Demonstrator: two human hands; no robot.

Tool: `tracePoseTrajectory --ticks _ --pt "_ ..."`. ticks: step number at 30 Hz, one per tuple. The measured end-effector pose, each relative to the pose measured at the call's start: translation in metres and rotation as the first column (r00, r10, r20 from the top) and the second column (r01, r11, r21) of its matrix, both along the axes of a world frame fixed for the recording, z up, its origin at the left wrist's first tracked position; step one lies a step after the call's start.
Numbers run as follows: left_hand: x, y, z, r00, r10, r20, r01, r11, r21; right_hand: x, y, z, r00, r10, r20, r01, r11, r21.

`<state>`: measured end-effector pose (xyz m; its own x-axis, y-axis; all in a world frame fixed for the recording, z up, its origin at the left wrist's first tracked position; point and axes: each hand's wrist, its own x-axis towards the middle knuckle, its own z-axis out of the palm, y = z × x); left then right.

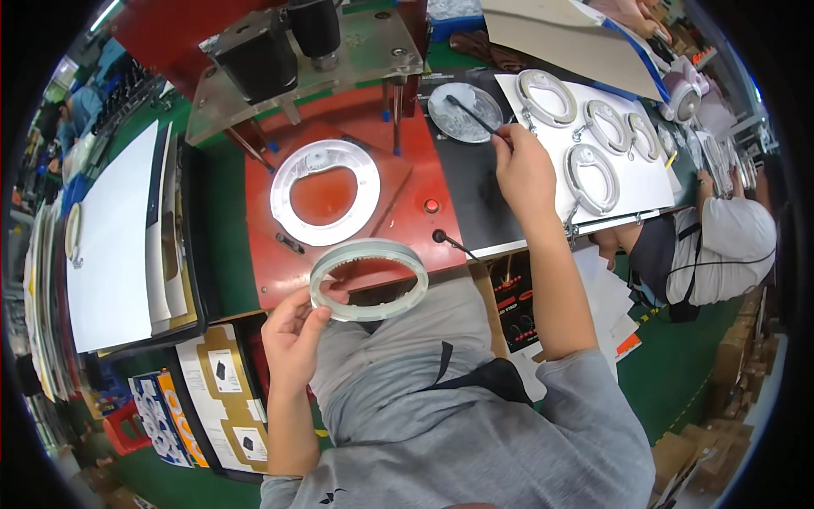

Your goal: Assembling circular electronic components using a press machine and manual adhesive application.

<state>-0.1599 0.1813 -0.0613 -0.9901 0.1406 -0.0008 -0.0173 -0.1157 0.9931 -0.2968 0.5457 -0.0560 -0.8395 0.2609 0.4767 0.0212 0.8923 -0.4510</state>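
At frame centre the left hand (292, 335) pinches a grey-green ring (369, 278) by its rim, not yet on the red fixture (407, 182). Upper right, the right hand (524, 170) fingers grip a brush (475, 116) over a round dish (464, 111); 4 finished rings (592, 176) wait beside it.

The left hand (292, 335) is gripping a pale, translucent plastic ring (369, 278), smooth and faintly glossy. The white ring plate (325, 192) is gleaming on a matt red painted fixture (280, 271). The round dish (464, 112) is shining like metal; the white sheet (636, 182) is looking like matt paper.
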Motion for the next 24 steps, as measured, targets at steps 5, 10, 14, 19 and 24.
tracePoseTrajectory --ticks 5,10,14,19,24 --pt "0.003 -0.001 -0.001 1.0 0.022 0.022 -0.022 1.0 -0.018 0.005 0.004 -0.001 0.999 0.031 0.044 -0.033 0.997 0.063" --pt "0.009 -0.011 0.006 0.998 0.055 -0.014 -0.056 0.996 -0.063 0.03 0.011 0.016 0.999 0.035 -0.031 -0.04 0.983 -0.18" --pt "0.009 -0.015 0.04 0.971 0.029 -0.236 -0.093 0.959 -0.267 0.056 0.021 0.024 0.991 0.12 0.062 -0.058 0.79 -0.611" --pt "-0.022 -0.004 0.087 0.764 -0.188 -0.617 -0.121 0.897 -0.424 0.094 0.022 0.042 0.955 0.295 0.038 -0.119 0.495 -0.861" --pt "-0.045 0.007 0.107 0.57 -0.286 -0.77 -0.178 0.873 -0.455 0.12 0.018 0.057 0.889 0.452 -0.072 -0.272 0.396 -0.877"
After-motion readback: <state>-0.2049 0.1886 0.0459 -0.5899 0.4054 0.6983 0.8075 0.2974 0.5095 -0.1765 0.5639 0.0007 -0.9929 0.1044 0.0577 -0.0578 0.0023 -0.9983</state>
